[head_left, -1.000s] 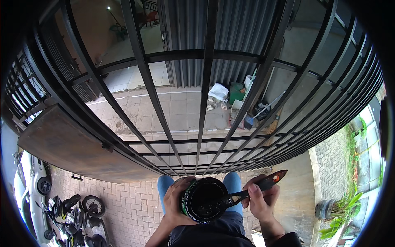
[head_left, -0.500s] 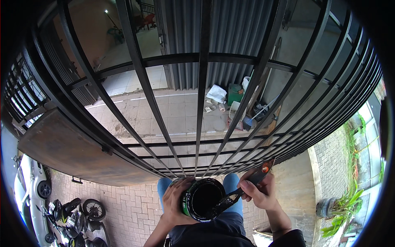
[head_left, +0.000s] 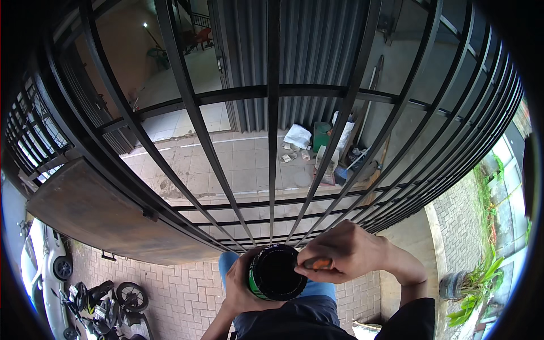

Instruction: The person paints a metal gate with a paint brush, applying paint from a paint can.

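My left hand is wrapped round the side of a paint can with a green and dark wall, held up in front of my lap. Glossy black paint coats its inside and rim. Over the can's right rim, my right hand is closed round a paintbrush. Only the orange-marked end of its handle shows clearly between my fingers; the bristles are hidden by the hand and the can. Just beyond the can stands a tall fence of black metal bars.
A rusty brown metal panel joins the fence at the left. Motorbikes and a silver car stand lower left. Behind the bars lie bags, slippers and a green bin. A potted plant is at right.
My right hand has swung up and left over the can's rim, turning the paintbrush so its handle end now points toward me. My left hand keeps hold of the can.
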`<state>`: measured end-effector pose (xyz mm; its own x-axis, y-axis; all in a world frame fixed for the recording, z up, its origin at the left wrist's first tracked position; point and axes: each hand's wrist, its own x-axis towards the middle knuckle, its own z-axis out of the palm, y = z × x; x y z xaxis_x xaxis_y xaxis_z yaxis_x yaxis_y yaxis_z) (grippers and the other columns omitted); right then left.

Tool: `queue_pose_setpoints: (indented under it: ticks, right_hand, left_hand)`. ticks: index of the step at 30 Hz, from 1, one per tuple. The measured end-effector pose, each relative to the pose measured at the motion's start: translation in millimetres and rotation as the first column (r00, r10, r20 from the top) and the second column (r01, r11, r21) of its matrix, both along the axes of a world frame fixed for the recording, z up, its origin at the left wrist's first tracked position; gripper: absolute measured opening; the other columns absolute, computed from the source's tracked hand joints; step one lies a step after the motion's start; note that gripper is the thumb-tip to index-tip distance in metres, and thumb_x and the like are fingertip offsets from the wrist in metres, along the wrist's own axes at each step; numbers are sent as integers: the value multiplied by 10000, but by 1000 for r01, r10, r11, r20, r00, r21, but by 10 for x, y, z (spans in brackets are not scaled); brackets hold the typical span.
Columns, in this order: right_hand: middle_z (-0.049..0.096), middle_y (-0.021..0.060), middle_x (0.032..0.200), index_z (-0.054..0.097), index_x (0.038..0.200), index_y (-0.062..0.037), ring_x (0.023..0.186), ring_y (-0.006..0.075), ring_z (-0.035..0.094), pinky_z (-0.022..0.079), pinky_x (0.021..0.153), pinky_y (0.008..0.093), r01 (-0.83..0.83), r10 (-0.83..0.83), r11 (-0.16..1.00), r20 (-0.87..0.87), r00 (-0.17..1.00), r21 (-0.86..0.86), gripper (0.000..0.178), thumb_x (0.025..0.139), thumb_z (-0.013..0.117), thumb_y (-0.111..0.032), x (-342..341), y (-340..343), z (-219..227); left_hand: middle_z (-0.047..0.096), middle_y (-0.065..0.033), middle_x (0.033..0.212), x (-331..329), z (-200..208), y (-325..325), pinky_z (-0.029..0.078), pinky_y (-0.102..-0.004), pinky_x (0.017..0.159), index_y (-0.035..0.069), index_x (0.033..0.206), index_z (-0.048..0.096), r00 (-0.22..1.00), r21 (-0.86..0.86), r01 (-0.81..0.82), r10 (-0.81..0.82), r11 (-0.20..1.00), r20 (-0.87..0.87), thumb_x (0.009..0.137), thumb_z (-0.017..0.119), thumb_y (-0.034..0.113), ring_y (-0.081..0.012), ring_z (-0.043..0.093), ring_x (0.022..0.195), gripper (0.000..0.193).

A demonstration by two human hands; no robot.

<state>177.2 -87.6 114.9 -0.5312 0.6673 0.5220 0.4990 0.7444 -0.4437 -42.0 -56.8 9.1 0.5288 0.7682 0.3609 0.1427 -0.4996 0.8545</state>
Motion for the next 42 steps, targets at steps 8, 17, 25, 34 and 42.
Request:
queue_pose_setpoints:
  ticks: [8, 17, 25, 34, 42]
  right_hand:
    - [540, 44, 666, 535, 865, -20, 527, 187, 555, 468, 454, 281, -104, 86, 987, 145, 986, 120, 209, 732, 628, -153, -57, -3, 140]
    - [559, 48, 688, 546, 867, -30, 542, 187, 566, 460, 441, 282, -103, 82, 980, 128, 988, 172, 199, 745, 642, -155, 15, 87, 197]
    - [536, 37, 590, 599, 837, -44, 453, 166, 534, 424, 408, 283, -46, 54, 971, -27, 998, 234, 134, 755, 662, -129, -39, 137, 335]
    - [630, 112, 719, 610, 966, 53, 635, 156, 612, 510, 587, 260, -24, -51, 989, -486, 873, -148, 166, 823, 590, -30, -150, 276, 270]
    - [654, 162, 781, 580, 972, 123, 733, 196, 655, 542, 672, 295, -35, -84, 980, -572, 816, -195, 196, 824, 573, -6, -116, 461, 673]
  left_hand:
    - [609, -156, 968, -21, 84, -5, 491, -344, 793, -15, 1122, 429, 997, -89, -8, 15, 996, 73, 411, 854, 297, -266, 626, 880, 885]
    - [607, -157, 969, 19, 77, 53, 485, -346, 805, -27, 1131, 413, 994, -89, 16, -6, 996, 105, 402, 857, 296, -261, 623, 884, 913]
    - [595, -149, 998, -74, 184, 104, 460, -337, 863, -38, 1150, 404, 984, -129, -22, 44, 991, 171, 423, 869, 300, -226, 600, 930, 927]
    - [563, -165, 1106, -190, 791, 139, 446, -376, 890, 6, 1215, 399, 930, -180, -95, 152, 979, 335, 422, 864, 299, -247, 555, 1024, 964]
    - [565, -151, 1100, -309, 1187, 605, 440, -387, 903, 19, 1183, 441, 882, 155, -264, 173, 952, 439, 442, 858, 274, -247, 544, 1044, 888]
